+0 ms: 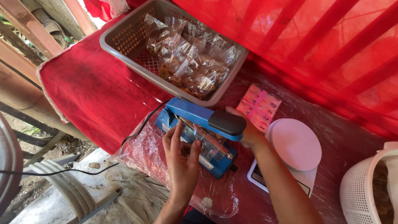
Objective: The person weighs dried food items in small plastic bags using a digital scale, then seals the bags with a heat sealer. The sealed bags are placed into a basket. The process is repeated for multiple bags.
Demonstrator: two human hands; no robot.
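Partly hidden right hand (pixel 248 133), behind sealer (pixel 203 132)

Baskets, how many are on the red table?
2. A grey basket holding sealed snack bags sits at the far side; a white basket sits at the right edge, partly cut off.

Blue sealer (pixel 195 124), black handle (pixel 227 122); red cloth (pixel 95 91); grey basket (pixel 124 41); white scale (pixel 296 145).
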